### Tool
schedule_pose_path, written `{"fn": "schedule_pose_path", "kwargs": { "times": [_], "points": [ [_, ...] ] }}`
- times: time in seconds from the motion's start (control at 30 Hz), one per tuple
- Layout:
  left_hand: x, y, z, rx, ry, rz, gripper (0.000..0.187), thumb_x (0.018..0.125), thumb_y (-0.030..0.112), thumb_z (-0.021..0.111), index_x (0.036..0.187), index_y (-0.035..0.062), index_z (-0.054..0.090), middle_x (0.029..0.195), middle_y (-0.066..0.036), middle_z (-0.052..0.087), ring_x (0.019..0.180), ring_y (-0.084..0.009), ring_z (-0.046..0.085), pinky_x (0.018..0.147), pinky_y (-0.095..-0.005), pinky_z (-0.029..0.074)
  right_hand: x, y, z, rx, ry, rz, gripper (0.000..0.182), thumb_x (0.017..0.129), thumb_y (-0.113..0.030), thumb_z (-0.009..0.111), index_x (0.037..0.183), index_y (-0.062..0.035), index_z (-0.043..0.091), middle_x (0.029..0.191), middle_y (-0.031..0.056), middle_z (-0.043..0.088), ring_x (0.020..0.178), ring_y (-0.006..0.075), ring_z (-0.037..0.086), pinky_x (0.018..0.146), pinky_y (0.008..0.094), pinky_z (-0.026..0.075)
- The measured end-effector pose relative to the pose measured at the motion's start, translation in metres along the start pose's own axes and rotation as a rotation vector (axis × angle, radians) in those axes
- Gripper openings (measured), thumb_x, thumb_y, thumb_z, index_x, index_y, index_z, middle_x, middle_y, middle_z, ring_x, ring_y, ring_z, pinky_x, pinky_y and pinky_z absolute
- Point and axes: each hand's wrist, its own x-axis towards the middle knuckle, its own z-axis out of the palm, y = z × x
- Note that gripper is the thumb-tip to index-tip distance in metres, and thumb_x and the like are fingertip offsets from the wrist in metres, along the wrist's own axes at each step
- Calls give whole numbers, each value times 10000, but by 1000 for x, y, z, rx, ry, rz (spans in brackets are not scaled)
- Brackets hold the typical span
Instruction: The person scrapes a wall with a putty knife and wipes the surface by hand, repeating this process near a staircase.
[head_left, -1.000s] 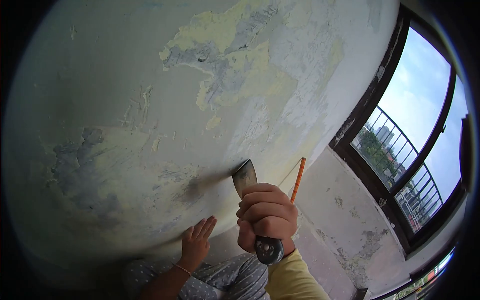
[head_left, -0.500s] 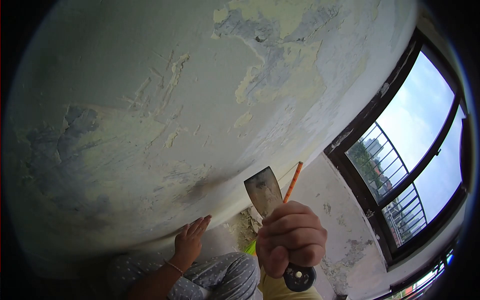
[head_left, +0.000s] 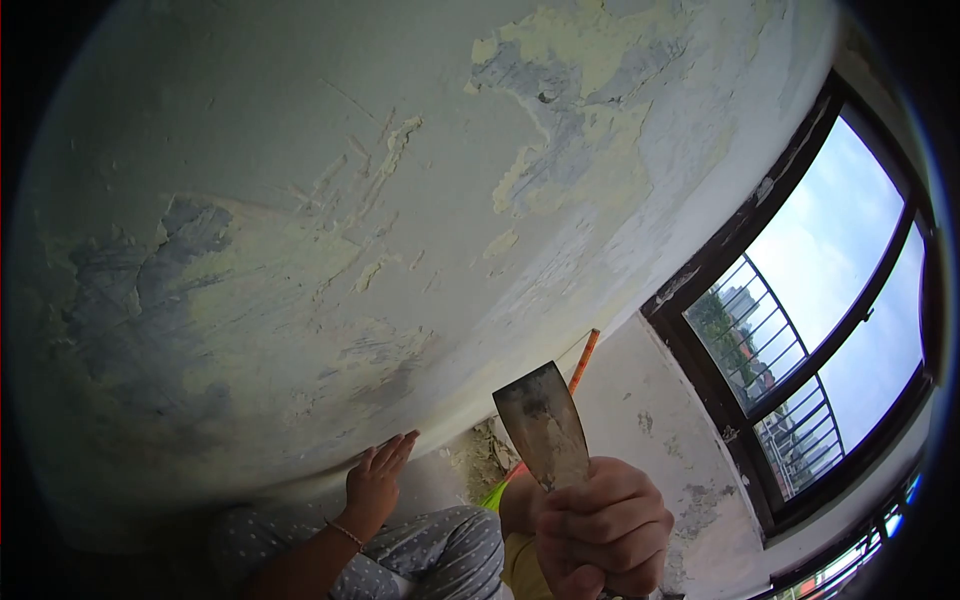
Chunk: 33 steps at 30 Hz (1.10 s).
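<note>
My right hand (head_left: 605, 525) is wrapped round the handle of a scraper (head_left: 545, 420), low and right of centre in the head view. Its wide metal blade points up and is smeared with pale residue; the blade looks apart from the wall. Most of the handle is hidden in my fist. My left hand (head_left: 372, 488), with a thin bracelet at the wrist, is open, its fingers stretched out against the bottom of the wall (head_left: 400, 270). Paint has peeled off that wall in patches, baring grey and yellowish layers with scratches.
An orange stick-like thing (head_left: 585, 360) stands behind the scraper near the corner. On the right is a dark-framed window (head_left: 765, 395) with railings outside. The side wall (head_left: 640, 400) below it is flaking. My bent legs in dotted trousers (head_left: 440, 550) are at the bottom.
My right hand and the scraper have moved down and slightly right, and the handle's round end has dropped largely out of view. My left hand stays at the wall. The view has shifted slightly.
</note>
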Motion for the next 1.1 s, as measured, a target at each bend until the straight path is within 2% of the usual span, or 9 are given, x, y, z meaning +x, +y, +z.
{"fn": "schedule_pose_path", "kwargs": {
  "times": [0.13,0.27,0.37,0.6,0.83,0.9,0.93,1.0,1.1],
  "points": [
    [-5,3,-2,59,13,8,739,785,275,592,1463,196,310,1552,78,183,1388,-104,231,1096,-396,202,0,44,21,-201,118,242,235,708,68,557,621,-79,396,450,52,520,447,170,563,571,374,543],
    [-3,-2,-4,132,13,8,727,797,303,574,1465,205,305,1555,77,173,1407,-103,185,1115,-424,137,7,39,11,-208,65,224,247,717,61,555,627,-83,375,438,47,511,419,175,548,531,364,537],
    [-3,0,-1,165,23,5,703,811,304,556,1463,213,309,1557,80,163,1415,-104,165,1128,-419,86,10,11,18,-7,193,-23,286,754,14,577,631,-88,340,429,16,494,397,191,544,479,339,517],
    [-2,0,0,142,16,-9,678,827,297,536,1461,213,310,1562,77,146,1425,-107,137,1139,-433,28,4,47,14,-180,44,267,278,811,-27,556,665,-100,331,517,18,546,512,194,555,591,379,535],
    [-2,1,4,134,17,-20,666,834,270,518,1461,204,304,1567,78,104,1441,-127,71,1150,-449,-17,13,22,29,-39,278,50,311,787,-24,573,618,-98,323,498,22,523,445,184,519,553,352,524],
    [-5,3,3,147,32,-7,646,837,305,527,1448,218,339,1563,78,137,1436,-132,106,1147,-440,3,-2,75,28,-323,122,399,298,716,53,549,621,-95,309,494,29,480,404,195,458,477,296,437],
    [-4,2,3,179,51,-9,641,837,305,529,1445,216,346,1563,76,137,1436,-134,107,1147,-432,10,-15,87,29,-461,99,431,300,713,73,539,629,-96,306,494,32,467,410,190,445,455,296,400],
    [-4,-1,4,215,67,-25,637,837,305,530,1442,214,354,1564,74,137,1436,-135,109,1147,-425,17,-9,81,21,-204,164,217,233,741,43,502,636,-83,336,439,25,379,324,121,360,321,250,244],
    [-4,2,6,197,74,-14,644,832,309,537,1443,213,355,1564,74,137,1432,-125,122,1145,-421,36,11,43,16,-105,262,16,203,720,-32,454,616,-103,295,413,-1,388,305,86,365,306,228,317]
  ]
}}
